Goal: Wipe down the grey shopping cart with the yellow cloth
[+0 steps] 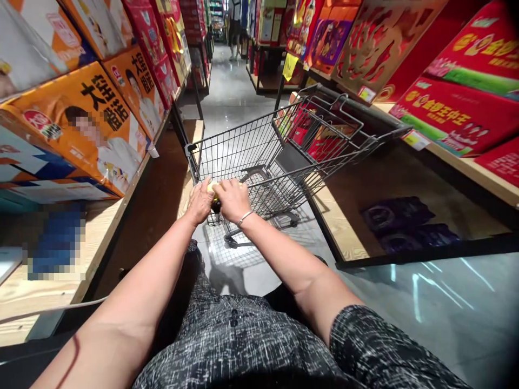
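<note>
Between the left shelf (97, 224) and the right shelf (340, 221), the wire cart (295, 159) stands askew, its near end turned towards the body, which probably keeps it within easy reach. There the left hand (199, 202) and right hand (233, 199) meet, fingers curled around a yellow piece (212, 187), seemingly for a steadier hold. Mostly covered, it could be part of the cart or separate; I cannot tell.

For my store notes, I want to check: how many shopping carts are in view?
1. The shopping cart stands ahead, with the left hand and right hand on its near end and its far end beside the right shelf. Others may be hidden farther back.
</note>
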`<state>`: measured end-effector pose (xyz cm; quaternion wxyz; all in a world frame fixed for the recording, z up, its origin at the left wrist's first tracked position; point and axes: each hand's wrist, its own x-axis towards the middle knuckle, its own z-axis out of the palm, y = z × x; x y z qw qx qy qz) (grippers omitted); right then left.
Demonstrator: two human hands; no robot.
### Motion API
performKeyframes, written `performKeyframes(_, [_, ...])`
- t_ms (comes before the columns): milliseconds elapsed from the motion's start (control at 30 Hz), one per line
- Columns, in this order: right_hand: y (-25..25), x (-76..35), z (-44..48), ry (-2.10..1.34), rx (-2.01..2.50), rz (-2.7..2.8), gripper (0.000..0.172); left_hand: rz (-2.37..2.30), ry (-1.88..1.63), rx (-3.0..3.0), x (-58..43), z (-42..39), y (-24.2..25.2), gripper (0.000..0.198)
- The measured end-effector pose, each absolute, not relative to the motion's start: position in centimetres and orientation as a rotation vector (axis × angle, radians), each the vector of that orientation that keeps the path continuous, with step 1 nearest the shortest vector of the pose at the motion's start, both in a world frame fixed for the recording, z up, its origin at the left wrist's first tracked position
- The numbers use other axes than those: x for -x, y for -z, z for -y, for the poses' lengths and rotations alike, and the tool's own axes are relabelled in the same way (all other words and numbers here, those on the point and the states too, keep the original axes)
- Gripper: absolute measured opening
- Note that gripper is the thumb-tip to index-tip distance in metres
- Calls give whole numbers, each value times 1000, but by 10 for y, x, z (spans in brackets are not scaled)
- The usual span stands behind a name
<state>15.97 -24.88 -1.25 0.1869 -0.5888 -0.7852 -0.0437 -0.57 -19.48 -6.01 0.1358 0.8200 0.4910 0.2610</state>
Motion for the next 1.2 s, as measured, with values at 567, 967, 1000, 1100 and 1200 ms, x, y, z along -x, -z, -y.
performKeyframes(567, [16, -425, 225, 291, 2156, 1435, 58, -1602, -393, -2437, 27, 149, 35, 64])
performKeyframes(967, [143, -204, 225, -22, 1753, 1983, 42, -1314, -421, -2358, -24, 163, 36, 69])
performKeyframes(1000, [155, -197, 227, -79, 1731, 2080, 41, -1318, -425, -2354, -21, 161, 37, 69])
performKeyframes(1100, [179, -190, 228, -165, 1649, 2281, 33, -1381, -428, -2347, -14, 151, 39, 63])
performKeyframes(1200, [184, -201, 223, -184, 1592, 2401, 21, -1409, -448, -2352, -8, 140, 40, 55])
